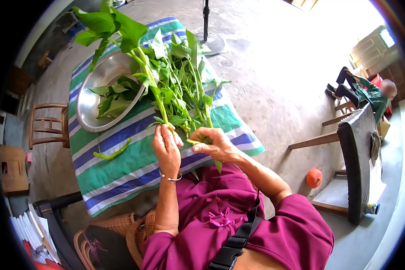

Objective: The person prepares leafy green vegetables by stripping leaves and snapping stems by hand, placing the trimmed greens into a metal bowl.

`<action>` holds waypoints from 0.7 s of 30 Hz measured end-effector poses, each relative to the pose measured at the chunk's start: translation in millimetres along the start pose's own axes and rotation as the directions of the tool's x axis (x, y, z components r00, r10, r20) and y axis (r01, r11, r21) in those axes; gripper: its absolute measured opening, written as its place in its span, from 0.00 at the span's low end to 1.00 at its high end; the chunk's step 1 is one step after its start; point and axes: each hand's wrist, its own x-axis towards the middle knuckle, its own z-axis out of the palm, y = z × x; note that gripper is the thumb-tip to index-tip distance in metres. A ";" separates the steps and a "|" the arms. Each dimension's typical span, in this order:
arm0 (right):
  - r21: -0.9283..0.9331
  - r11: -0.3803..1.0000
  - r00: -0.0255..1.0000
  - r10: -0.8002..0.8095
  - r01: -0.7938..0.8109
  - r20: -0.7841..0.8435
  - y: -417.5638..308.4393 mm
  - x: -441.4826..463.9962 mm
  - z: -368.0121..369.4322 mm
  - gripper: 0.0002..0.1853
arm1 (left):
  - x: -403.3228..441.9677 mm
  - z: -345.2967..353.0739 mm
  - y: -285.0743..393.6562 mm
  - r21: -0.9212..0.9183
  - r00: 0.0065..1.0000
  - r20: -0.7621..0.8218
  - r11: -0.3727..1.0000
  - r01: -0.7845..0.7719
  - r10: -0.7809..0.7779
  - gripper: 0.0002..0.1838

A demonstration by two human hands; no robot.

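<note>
My left hand (pixel 166 150), with a bangle at the wrist, is closed around the lower end of a long leafy green stem (pixel 153 85). The stem slants up and away over the metal bowl, ending in broad leaves. Close beside it, my right hand (pixel 218 146) is closed on a yellowish-green leafy piece (pixel 199 140); its exact shape is partly hidden by the fingers. Beyond both hands lies a heap of leafy stems (pixel 184 81). Picked leaves (pixel 117 96) rest inside the wide metal bowl (pixel 80 108). A short green piece (pixel 113 154) lies alone near the bowl.
Everything lies on a striped sheet (pixel 108 182). A wooden chair (pixel 47 126) stands at left, a dark-backed chair (pixel 350 166) at right. An orange ball-like object (pixel 314 178) is on the floor. A seated person (pixel 369 92) is at far right; a black pole stand (pixel 206 22) rises behind.
</note>
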 end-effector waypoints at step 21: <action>-0.783 0.169 0.589 -0.756 0.599 0.287 -23.7 34.9 -27.6 0.16 | -23.6 6.5 3.8 0.133 0.991 0.128 0.991 0.010 -0.027 0.17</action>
